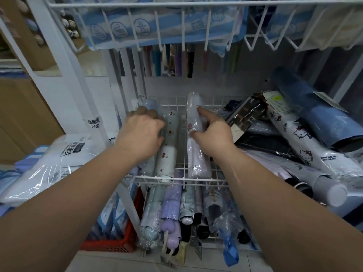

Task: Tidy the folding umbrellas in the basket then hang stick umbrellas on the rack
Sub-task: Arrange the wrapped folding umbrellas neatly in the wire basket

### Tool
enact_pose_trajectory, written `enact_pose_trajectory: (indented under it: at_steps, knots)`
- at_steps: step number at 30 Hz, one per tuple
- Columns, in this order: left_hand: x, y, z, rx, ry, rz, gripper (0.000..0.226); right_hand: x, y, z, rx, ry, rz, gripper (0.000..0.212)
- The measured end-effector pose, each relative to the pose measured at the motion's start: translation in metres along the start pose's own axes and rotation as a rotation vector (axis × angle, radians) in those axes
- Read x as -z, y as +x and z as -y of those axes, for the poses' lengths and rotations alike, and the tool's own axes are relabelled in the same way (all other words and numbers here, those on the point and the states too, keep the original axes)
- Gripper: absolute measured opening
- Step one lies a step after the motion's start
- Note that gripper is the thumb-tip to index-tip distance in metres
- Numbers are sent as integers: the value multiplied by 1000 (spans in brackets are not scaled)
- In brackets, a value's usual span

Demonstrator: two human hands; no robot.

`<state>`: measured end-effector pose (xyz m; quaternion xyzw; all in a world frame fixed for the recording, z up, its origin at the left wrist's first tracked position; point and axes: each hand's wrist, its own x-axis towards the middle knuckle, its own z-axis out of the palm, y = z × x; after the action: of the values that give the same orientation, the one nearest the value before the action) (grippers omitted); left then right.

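Observation:
A white wire basket point(176, 178) holds folding umbrellas in clear plastic sleeves, lying front to back. My left hand point(140, 132) curls down over a pale blue umbrella point(150, 104) at the basket's left side, next to a white cherry-print umbrella point(168, 154). My right hand point(213, 135) rests on a pale lilac umbrella point(196, 154) in the middle, index finger stretched along it and thumb against its side. Stick umbrellas point(172, 61) hang in a row at the back, under the upper basket.
Right of the basket lies a loose heap of umbrellas: a white cartoon-cat one point(300, 142), a blue one point(318, 112), dark ones. A lower wire basket point(196, 209) holds more umbrellas. Packaged raincoats point(59, 163) lie left, a red crate point(117, 244) below, an upper wire basket point(176, 24) overhead.

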<state>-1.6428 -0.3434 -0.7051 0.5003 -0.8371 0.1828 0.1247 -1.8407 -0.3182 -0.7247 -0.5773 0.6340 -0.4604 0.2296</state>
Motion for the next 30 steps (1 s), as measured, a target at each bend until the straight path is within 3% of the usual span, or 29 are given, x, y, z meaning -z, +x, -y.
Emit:
enact_pose_trajectory:
  at_steps: [5,7,18,22,24,30]
  knots:
    - [-3,-12,15,232,-610,-16,57,-15,5,13,-42,60,-3,72]
    - [-6,-16,14,275,-695,-7,58,-26,10,17,-48,75,15,66]
    - [-19,-25,11,455,-717,12,56,-83,17,15,-184,252,28,53]
    - [-22,-21,13,523,-789,-17,54,-78,12,14,-259,304,189,47]
    - [-24,-20,13,541,-820,-21,55,-79,7,11,-262,342,270,55]
    - [-28,-21,13,376,-680,14,50,-78,7,10,-96,49,305,71]
